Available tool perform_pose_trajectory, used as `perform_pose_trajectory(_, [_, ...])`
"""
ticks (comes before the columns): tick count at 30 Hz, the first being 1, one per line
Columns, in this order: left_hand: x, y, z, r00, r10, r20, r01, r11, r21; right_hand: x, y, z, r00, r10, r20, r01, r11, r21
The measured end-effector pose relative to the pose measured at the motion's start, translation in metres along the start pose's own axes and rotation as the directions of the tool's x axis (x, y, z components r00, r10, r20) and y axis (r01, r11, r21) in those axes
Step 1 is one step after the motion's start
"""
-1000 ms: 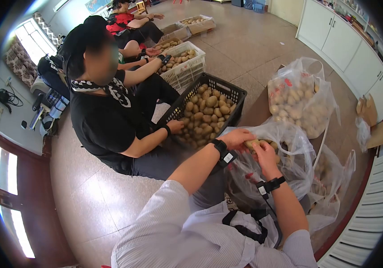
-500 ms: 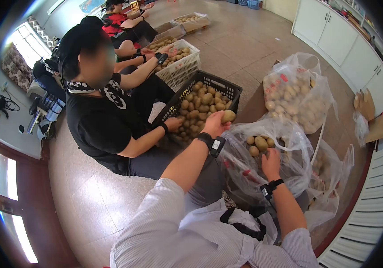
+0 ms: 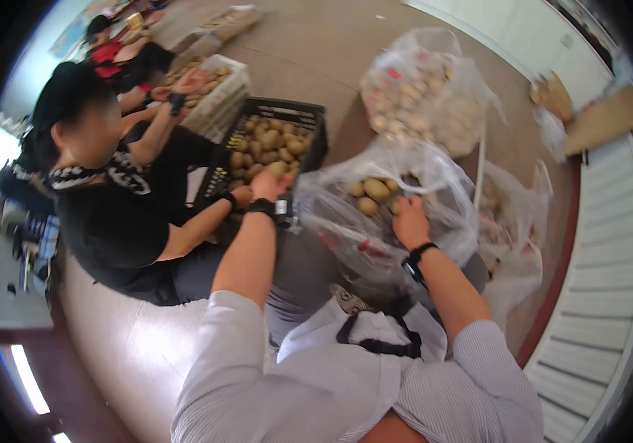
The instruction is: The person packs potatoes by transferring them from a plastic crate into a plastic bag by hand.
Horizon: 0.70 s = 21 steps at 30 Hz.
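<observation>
Since the earlier frame, the left hand [image 3: 265, 187] had moved inward from the black crate's [image 3: 319, 140] right edge, and the right hand [image 3: 410, 220] had reached down to the potatoes [image 3: 377, 190] inside the open bag [image 3: 331, 193].

The left hand's fingers were closed around a held potato [image 3: 278, 169], located over the crate's near right part. The right hand's fingers were bent against a potato; whether they gripped it could not be told.

Each potato was judged light, stiff and fairly grippy, liable to bruise if dropped; the correct hold was around its middle. The bag film appeared soft and prone to snagging.

Clearance was limited by the crate's raised rim, a co-worker's hand [image 3: 241, 196] just left of the left hand, and film folds around the right hand. Open room lay above the crate.
</observation>
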State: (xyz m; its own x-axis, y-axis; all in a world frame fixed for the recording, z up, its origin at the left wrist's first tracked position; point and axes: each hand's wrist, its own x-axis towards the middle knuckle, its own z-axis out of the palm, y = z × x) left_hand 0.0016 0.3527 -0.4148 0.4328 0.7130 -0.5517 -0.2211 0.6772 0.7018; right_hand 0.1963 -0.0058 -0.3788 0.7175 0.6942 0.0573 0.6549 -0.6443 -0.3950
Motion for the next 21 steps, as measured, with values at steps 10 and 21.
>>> perform_pose_trajectory(10, [0.042, -0.006, -0.039, 1.000, -0.020, 0.004, 0.020, 1.000, 0.008, -0.024, 0.016, 0.018, 0.999, -0.010, 0.035, 0.009, 1.000, 0.017])
perform_pose_trajectory(21, [-0.057, 0.005, 0.045, 0.992, 0.107, -0.070, -0.081, 0.948, 0.309, -0.018, 0.017, 0.032, 0.990, 0.100, 0.096, -0.135, 0.856, 0.499])
